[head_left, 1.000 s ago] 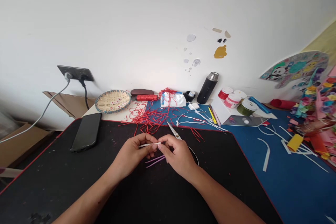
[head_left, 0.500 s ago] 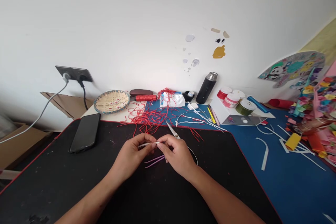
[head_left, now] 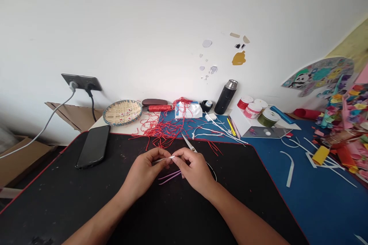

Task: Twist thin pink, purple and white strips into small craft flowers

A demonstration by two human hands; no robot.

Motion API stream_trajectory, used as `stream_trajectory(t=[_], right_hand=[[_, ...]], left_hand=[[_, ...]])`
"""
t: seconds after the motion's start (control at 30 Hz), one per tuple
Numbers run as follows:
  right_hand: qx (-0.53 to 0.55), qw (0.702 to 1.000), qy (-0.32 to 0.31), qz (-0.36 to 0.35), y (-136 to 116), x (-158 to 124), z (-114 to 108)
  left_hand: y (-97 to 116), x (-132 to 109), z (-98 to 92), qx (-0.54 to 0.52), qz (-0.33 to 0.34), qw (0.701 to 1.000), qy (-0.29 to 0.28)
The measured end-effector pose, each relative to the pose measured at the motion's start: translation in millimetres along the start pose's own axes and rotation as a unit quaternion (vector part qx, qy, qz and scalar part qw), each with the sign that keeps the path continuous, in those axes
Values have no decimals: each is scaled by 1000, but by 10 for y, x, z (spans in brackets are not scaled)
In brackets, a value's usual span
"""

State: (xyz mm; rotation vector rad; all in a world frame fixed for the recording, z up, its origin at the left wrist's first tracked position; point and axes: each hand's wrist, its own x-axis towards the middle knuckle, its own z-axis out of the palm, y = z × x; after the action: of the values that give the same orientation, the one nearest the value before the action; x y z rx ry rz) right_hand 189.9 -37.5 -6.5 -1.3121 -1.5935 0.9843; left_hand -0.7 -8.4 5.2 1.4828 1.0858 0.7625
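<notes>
My left hand [head_left: 145, 169] and my right hand [head_left: 195, 168] meet over the black mat, thumbs and forefingers pinched on a thin white strip [head_left: 172, 157]. Part of the strip runs back under my left fingers. Purple strips [head_left: 169, 177] stick out to the left from beneath my right hand. Just behind that hand lie metal scissors [head_left: 189, 142], blades pointing away, their handles hidden. A thin white loop [head_left: 214, 174] shows at its right side. Cut red cords [head_left: 163, 130] are scattered beyond both hands.
A black phone [head_left: 93, 146] lies at the left, near a woven basket [head_left: 122, 112]. Along the wall stand a black flask [head_left: 226, 97] and thread spools [head_left: 253, 110] on a white box. White strips [head_left: 291, 168] and colourful paper pieces [head_left: 349, 143] lie at the right.
The white strip between my fingers has turned and looks narrower. Both hands keep nearly the same place, and the view has shifted slightly.
</notes>
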Motion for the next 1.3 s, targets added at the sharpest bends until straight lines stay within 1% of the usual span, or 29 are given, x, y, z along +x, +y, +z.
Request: stream_trajectory(t=[0.1, 0.17, 0.3, 0.4, 0.6, 0.9, 1.07, 1.3], right_hand=[[22, 1000, -1, 5, 2, -1, 0], [56, 998, -12, 16, 13, 10, 1], [137, 988, -32, 60, 50, 59, -11], [166, 982, -42, 83, 69, 79, -26], [148, 983, -67, 87, 72, 56, -17], [119, 986, -68, 92, 59, 50, -18], [106, 986, -76, 105, 61, 46, -5], [97, 987, -72, 103, 35, 46, 2]], left_hand=[[2, -14, 0, 13, 11, 1000, 11], [8, -22, -2, 23, 19, 999, 17], [22, -29, -4, 44, 23, 998, 28], [38, -33, 0, 70, 28, 997, 34], [78, -36, 17, 104, 45, 993, 32], [70, -51, 33, 124, 69, 989, 37], [69, -48, 36, 141, 69, 987, 47], [75, -38, 40, 126, 57, 990, 36]])
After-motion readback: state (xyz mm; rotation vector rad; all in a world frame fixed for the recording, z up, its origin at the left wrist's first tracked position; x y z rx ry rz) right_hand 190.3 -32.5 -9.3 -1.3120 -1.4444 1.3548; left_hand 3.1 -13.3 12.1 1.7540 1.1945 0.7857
